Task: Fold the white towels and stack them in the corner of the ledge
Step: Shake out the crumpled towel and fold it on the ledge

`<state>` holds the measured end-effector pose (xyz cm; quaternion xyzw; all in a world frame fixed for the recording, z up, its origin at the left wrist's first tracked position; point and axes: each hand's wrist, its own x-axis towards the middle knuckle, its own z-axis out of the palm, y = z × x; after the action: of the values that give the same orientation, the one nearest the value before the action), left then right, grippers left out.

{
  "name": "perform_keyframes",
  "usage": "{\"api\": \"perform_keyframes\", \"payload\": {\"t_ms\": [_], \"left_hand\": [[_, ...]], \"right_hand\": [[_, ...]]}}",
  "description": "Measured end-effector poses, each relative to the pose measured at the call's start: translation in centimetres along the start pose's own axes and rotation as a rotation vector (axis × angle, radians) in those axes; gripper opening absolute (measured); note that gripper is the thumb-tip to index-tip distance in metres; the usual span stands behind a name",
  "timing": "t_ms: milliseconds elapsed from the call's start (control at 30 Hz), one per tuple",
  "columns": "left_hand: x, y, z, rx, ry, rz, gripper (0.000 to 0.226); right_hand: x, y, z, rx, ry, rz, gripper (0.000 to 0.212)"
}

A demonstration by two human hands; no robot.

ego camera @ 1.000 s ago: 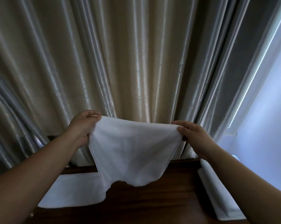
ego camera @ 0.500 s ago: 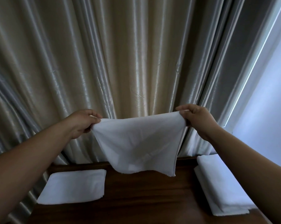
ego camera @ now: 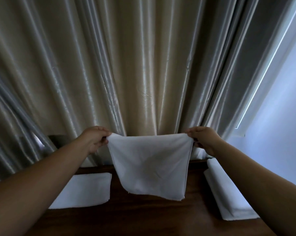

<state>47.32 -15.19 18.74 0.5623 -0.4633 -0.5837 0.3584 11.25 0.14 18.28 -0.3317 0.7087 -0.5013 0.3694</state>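
A white towel (ego camera: 150, 166) hangs in the air above the dark wooden ledge (ego camera: 143, 217), held by its two upper corners. My left hand (ego camera: 94, 138) pinches the left corner and my right hand (ego camera: 203, 138) pinches the right corner. The towel's lower edge dangles just above the ledge. A folded white towel (ego camera: 86, 191) lies flat on the ledge at the left. At the right end of the ledge a stack of folded white towels (ego camera: 229, 196) rests next to the wall, partly hidden by my right forearm.
Shiny beige curtains (ego camera: 126, 65) hang right behind the ledge and cover most of the view. A pale wall (ego camera: 283, 116) with a bright strip of window light borders the right side.
Both hands lifted the towel clear of the ledge and pulled its top edge taut between them. The towel now hangs straighter, and the view has tilted slightly.
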Motion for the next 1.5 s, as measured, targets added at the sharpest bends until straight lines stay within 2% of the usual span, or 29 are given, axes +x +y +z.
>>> {"api": "perform_keyframes", "payload": {"t_ms": [100, 167, 267, 367, 467, 533, 633, 733, 833, 900, 967, 1000, 1100, 1133, 1300, 1367, 1433, 1500], "left_hand": [[1.0, -1.1, 2.0, -0.038, 0.042, 0.044, 0.020], [1.3, -1.2, 2.8, -0.061, 0.058, 0.097, 0.016], [-0.6, -2.6, 2.8, -0.043, 0.046, 0.180, 0.010], [-3.7, -8.3, 1.2, 0.083, 0.044, 0.244, 0.010], [-5.9, -17.9, 0.1, 0.306, 0.014, 0.088, 0.010], [-6.4, -24.7, -0.2, 0.366, 0.001, -0.088, 0.013], [-6.5, -31.9, -0.3, 0.475, -0.053, -0.256, 0.013], [-7.3, -35.9, -0.2, 0.558, -0.070, -0.359, 0.011], [-7.8, -38.3, -0.5, 0.576, -0.093, -0.423, 0.018], [-8.1, -39.1, -0.7, 0.612, -0.139, -0.473, 0.027], [-8.2, -39.5, -0.8, 0.628, -0.148, -0.501, 0.031], [-8.2, -39.6, -0.8, 0.627, -0.136, -0.503, 0.032], [-8.3, -39.9, -0.6, 0.652, -0.103, -0.511, 0.030], [-8.3, -39.9, -0.6, 0.657, -0.085, -0.518, 0.029], [-8.4, -39.4, -0.7, 0.721, -0.143, -0.624, 0.035], [-8.7, -38.4, -0.6, 0.685, -0.137, -0.647, 0.029], [-8.7, -37.1, -0.7, 0.610, -0.119, -0.596, 0.026], [-8.2, -34.3, -0.7, 0.419, -0.071, -0.546, 0.030]], "right_hand": [[1.4, 2.0, 0.2, 0.100, 0.010, 0.052, 0.017], [1.8, 2.8, -0.1, 0.193, 0.022, 0.014, 0.024], [0.1, 4.7, -1.1, 0.259, -0.005, -0.046, 0.018], [-3.3, 10.5, -1.3, 0.176, -0.019, 0.015, 0.015], [-6.7, 19.3, 0.1, -0.124, -0.077, 0.129, 0.014], [-8.1, 25.8, 1.5, -0.366, -0.127, 0.224, 0.015], [-9.0, 33.0, 3.1, -0.670, -0.209, 0.366, 0.016], [-10.0, 37.0, 4.0, -0.784, -0.249, 0.502, 0.031], [-11.1, 37.5, 4.3, -0.767, -0.247, 0.596, 0.021], [-11.7, 36.6, 4.5, -0.706, -0.256, 0.670, 0.031], [-12.0, 36.7, 4.9, -0.670, -0.284, 0.699, 0.028], [-12.3, 36.7, 5.1, -0.660, -0.288, 0.684, 0.036], [-12.7, 40.0, 5.0, -0.572, -0.256, 0.661, 0.090], [-12.8, 41.2, 5.0, -0.574, -0.277, 0.647, 0.096], [-13.7, 37.5, 6.0, -0.628, -0.260, 0.698, 0.049], [-13.9, 36.5, 5.9, -0.672, -0.331, 0.706, 0.031], [-12.8, 35.6, 5.2, -0.669, -0.358, 0.680, 0.024], [-10.8, 33.3, 4.3, -0.581, -0.313, 0.603, 0.021]]}}
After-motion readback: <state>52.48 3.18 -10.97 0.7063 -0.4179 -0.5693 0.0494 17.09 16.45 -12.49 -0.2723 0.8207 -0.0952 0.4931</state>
